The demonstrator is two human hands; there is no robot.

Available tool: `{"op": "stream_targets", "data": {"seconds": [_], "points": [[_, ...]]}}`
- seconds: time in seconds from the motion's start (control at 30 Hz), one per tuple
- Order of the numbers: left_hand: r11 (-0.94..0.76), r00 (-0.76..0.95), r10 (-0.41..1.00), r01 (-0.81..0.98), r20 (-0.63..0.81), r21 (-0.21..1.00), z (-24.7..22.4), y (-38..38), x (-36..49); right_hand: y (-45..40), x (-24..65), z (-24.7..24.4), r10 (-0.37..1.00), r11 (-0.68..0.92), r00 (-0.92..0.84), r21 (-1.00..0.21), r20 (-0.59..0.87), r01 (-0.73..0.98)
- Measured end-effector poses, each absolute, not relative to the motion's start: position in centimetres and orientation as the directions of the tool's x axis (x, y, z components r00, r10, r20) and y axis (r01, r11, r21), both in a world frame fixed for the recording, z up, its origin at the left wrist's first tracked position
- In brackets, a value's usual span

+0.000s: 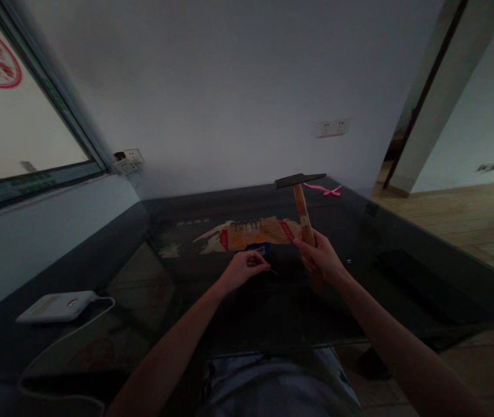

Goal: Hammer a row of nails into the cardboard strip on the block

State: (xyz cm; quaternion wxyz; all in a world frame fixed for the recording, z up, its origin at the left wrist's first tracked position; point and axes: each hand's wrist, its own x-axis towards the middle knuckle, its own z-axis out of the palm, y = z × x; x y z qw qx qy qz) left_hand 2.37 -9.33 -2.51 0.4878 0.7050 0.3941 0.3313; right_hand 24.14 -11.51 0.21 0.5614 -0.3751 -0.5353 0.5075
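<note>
My right hand (321,255) is wrapped round the wooden handle of a hammer (302,208), held upright with its dark metal head at the top. To the left, my left hand (247,267) pinches a thin nail-like piece (274,271) between thumb and fingertips, just above the dark tabletop. Behind both hands lies a patterned brown and red wrapper or picture (253,233); whether it is flat on the table or printed on it is hard to tell. A small blue item (264,249) sits just behind my left hand, partly hidden by it.
The black glossy table (229,313) stands against a wall. A white device (58,307) with a cable lies at the left, a pink ribbon (331,191) at the back right. A long dark object (424,284) rests on the right side. Sockets (332,128) are on the wall.
</note>
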Motion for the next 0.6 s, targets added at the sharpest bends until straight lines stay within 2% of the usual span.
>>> {"op": "stream_targets", "data": {"seconds": [0.13, 0.27, 0.47, 0.6], "points": [[-0.194, 0.493, 0.866, 0.17, 0.087, 0.966, -1.6, -10.2, 2.6, -11.6, 24.1, 0.2, 0.969, 0.213, -0.09, -0.962, 0.231, -0.173], [-0.285, 0.524, 0.839, 0.194, 0.146, 0.939, -0.3, -11.0, 2.6, -11.6, 24.0, 0.2, 0.972, 0.203, -0.08, -0.965, 0.219, -0.167], [-0.506, 0.395, 0.818, 0.15, 0.417, 0.85, 3.2, -9.7, 2.5, -11.6, 24.2, 0.5, 0.974, 0.206, -0.058, -0.962, 0.22, -0.18], [-0.658, 0.242, 0.752, 0.323, 0.613, 0.68, 5.0, -6.1, 2.8, -11.6, 24.4, 0.7, 0.974, 0.217, -0.029, -0.956, 0.227, -0.197]]}}
